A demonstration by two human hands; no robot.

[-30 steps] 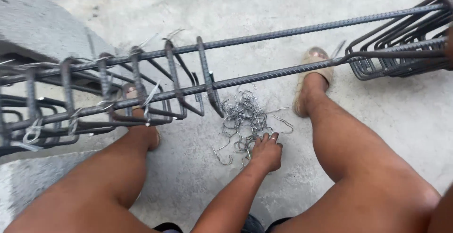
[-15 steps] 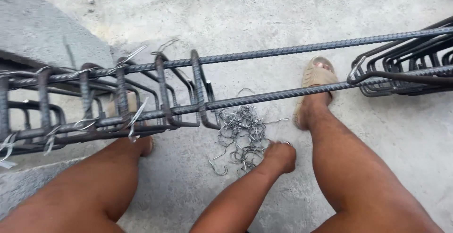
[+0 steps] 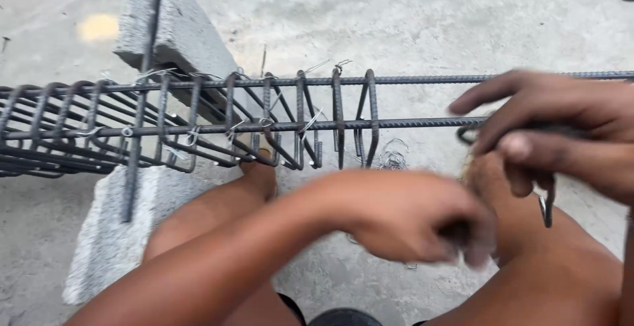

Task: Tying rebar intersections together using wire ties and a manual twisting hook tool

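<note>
— How many long bars run across the view?

— Two horizontal ribbed bars show clearly up top, the far one (image 3: 422,79) and the near one (image 3: 396,124). They belong to a rebar cage (image 3: 165,124) lying across a concrete block (image 3: 178,35).

— And the stirrups?

— Around a dozen bent steel stirrups (image 3: 337,118) bunched on the left half; those furthest left overlap too much for an exact count. One more loose stirrup (image 3: 545,200) sits at the right.

— The hands?

— Two. The right hand (image 3: 561,128) is curled round that loose stirrup just beside the near bar, forefinger stretched out. The left hand (image 3: 409,217) is blurred, low in front of the cage, fingers pinched together; whether it has anything between them I cannot tell.

— Anything else?

— A tangle of tie wire (image 3: 393,157) on the concrete floor (image 3: 429,15), below the cage, between the two bare legs. Thin wire ties show at several crossings.
</note>
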